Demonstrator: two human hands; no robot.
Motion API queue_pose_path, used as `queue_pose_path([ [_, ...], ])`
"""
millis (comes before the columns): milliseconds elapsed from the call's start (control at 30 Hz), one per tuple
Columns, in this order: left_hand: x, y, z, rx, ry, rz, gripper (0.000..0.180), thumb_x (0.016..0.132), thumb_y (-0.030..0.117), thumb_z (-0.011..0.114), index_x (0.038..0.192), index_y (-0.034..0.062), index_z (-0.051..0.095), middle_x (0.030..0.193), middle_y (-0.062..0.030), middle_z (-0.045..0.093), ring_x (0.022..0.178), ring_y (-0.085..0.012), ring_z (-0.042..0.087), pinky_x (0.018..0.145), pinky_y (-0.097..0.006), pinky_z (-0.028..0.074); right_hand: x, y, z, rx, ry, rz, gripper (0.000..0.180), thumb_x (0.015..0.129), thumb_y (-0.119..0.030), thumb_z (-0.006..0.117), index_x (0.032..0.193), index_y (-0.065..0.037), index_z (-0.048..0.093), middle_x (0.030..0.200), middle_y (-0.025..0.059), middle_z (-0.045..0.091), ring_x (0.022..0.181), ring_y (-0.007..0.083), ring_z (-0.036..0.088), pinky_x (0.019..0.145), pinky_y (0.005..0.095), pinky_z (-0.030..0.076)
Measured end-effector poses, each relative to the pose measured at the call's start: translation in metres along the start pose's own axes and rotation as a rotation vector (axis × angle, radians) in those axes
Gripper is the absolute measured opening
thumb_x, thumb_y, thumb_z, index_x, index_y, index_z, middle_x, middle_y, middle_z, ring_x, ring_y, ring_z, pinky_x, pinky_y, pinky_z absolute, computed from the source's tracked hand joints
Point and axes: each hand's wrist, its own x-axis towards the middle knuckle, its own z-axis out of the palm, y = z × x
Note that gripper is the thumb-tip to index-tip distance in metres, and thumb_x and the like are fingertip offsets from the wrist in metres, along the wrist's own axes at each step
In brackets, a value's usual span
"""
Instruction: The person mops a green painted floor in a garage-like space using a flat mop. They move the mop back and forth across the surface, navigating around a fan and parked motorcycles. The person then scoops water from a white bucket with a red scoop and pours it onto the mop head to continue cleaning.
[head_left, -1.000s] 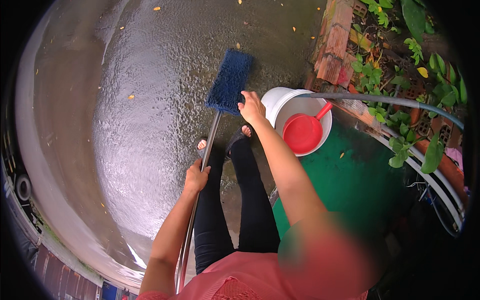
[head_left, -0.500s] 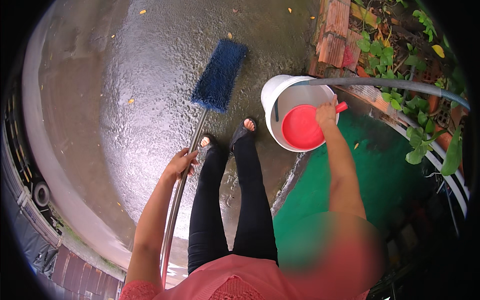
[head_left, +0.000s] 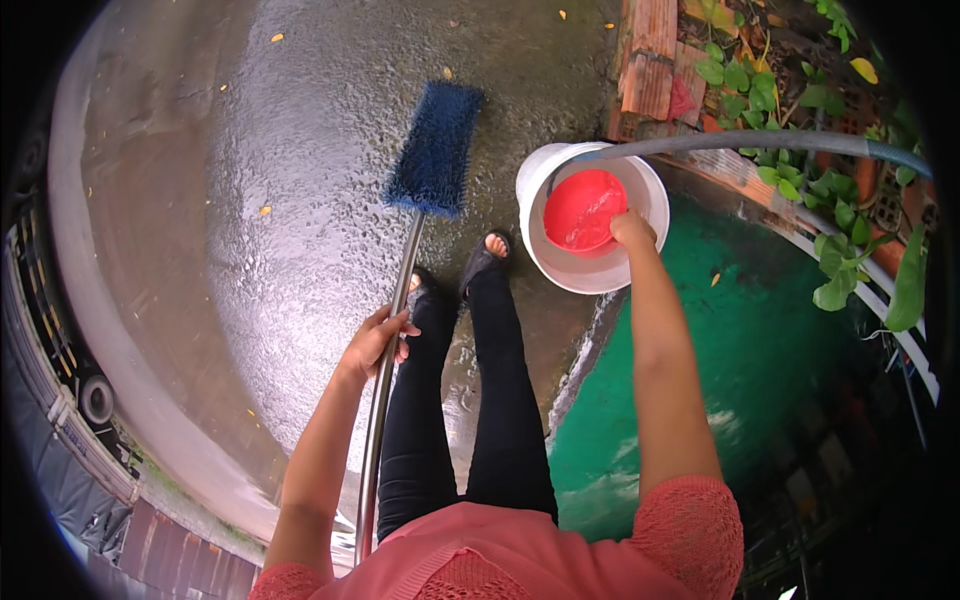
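My left hand [head_left: 377,340] is closed round the metal pole of a long-handled floor brush [head_left: 437,150], whose blue bristly head lies on the wet concrete ahead of my feet. On the right, my right hand [head_left: 634,230] grips the handle of a red water dipper [head_left: 584,210]. The dipper's bowl is inside a white bucket [head_left: 652,190], with water rippling in it. A grey hose [head_left: 740,142] runs over the bucket's far rim and down inside. My fingers cover most of the dipper's handle.
Orange bricks [head_left: 652,60] and leafy plants [head_left: 755,80] line the far right edge. Green-painted floor [head_left: 690,330] borders the concrete beside the bucket. My sandaled feet [head_left: 487,260] stand between brush and bucket. A parked vehicle's wheel [head_left: 97,398] shows at far left.
The red dipper has moved left and away from me within the bucket, and water now shows in it. My left hand and the pole have shifted slightly right.
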Motion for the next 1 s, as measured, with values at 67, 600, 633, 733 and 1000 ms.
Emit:
queue_pose_path([
  [67,-0.018,-0.004,0.003,-0.07,-0.05,0.005,0.038,0.088,0.02,0.05,0.118,0.0007,0.037,0.077,-0.011,0.061,0.044,-0.0143,0.055,0.038,-0.024,0.043,-0.008,0.019,0.036,0.589,0.027,0.186,0.038,0.085,-0.023,0.047,0.115,-0.001,0.051,0.088,0.0163,0.062,0.061,0.0243,0.062,0.048,0.0352,0.05],
  [600,-0.125,-0.022,0.007,-0.118,-0.039,0.118,0.043,0.089,0.018,0.047,0.127,0.0037,0.032,0.066,-0.0083,0.053,0.035,-0.0105,0.04,0.033,-0.021,0.032,-0.189,0.008,0.045,1.264,0.138,-0.218,0.026,0.084,-0.02,0.044,0.097,0.0,0.053,0.064,0.0093,0.057,0.044,0.0156,0.051,0.041,0.0275,0.042],
  [633,-0.126,-0.021,0.006,-0.132,-0.038,0.124,0.042,0.089,0.018,0.047,0.126,0.0035,0.034,0.065,-0.008,0.053,0.036,-0.0106,0.041,0.033,-0.021,0.032,-0.196,0.0,0.037,1.223,0.126,-0.226,0.028,0.084,-0.021,0.044,0.101,0.0,0.053,0.064,0.0092,0.057,0.044,0.0155,0.051,0.04,0.0276,0.042],
  [733,-0.125,-0.017,0.001,-0.131,-0.024,0.126,0.038,0.088,0.017,0.048,0.121,0.0032,0.038,0.064,-0.0071,0.052,0.035,-0.0109,0.04,0.032,-0.022,0.031,-0.219,-0.029,0.013,1.065,0.139,-0.253,0.038,0.083,-0.022,0.045,0.115,-0.002,0.05,0.063,0.0087,0.056,0.045,0.0154,0.051,0.04,0.0276,0.043],
  [1000,-0.125,-0.015,-0.012,-0.104,-0.046,0.148,0.04,0.086,0.015,0.049,0.123,0.0051,0.038,0.064,-0.0062,0.052,0.036,-0.0108,0.041,0.033,-0.023,0.032,-0.199,-0.08,0.007,0.622,0.073,-0.233,0.067,0.079,-0.042,0.046,0.134,-0.006,0.031,0.086,0.0172,0.06,0.084,0.0292,0.056,0.073,0.0364,0.043],
])
